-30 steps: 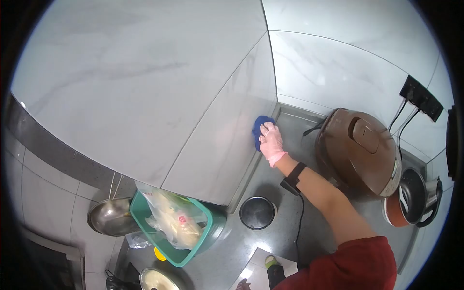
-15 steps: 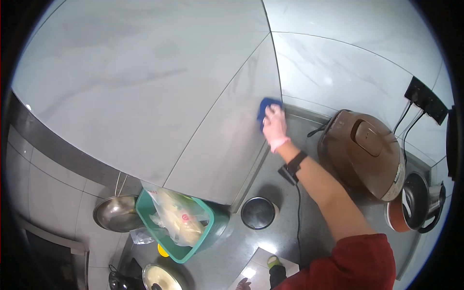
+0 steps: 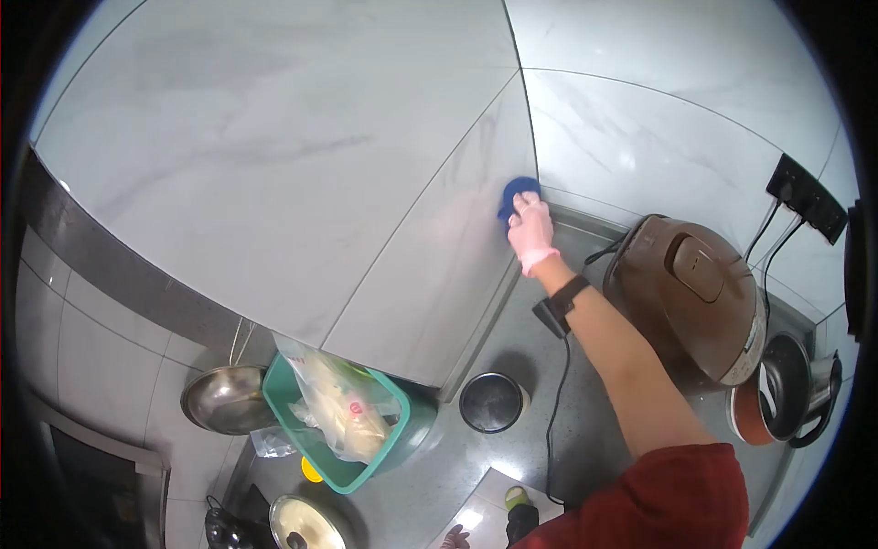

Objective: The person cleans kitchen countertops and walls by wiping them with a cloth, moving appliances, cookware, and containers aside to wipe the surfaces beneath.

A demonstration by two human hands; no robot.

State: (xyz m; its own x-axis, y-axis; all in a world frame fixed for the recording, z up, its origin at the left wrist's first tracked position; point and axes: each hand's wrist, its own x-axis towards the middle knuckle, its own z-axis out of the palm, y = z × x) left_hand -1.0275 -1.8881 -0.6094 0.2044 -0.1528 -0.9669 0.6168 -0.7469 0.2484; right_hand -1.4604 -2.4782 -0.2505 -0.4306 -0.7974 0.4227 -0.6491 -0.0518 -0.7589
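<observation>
My right hand (image 3: 531, 227), in a pink glove with a black band on the wrist, presses a blue cloth (image 3: 519, 197) flat against the tiled wall (image 3: 457, 229), close to the inner corner. Its fingers lie over the cloth. Low in the view, at the bottom edge, a small part of my left hand (image 3: 455, 538) shows in a glove; its fingers look spread, with nothing seen in them. A brown rice cooker (image 3: 686, 297) stands on the grey counter to the right of the right hand.
A round black-lidded container (image 3: 491, 403) stands on the counter. Left of it are a green basket (image 3: 402, 430) with bagged food, a steel bowl (image 3: 226, 400) and a lidded pot (image 3: 306, 526). Pots (image 3: 786, 389) stand at right, below a black socket strip (image 3: 806, 198).
My right hand and the blue cloth have moved up and slightly right along the wall, closer to the corner. The whole view has shifted slightly.
</observation>
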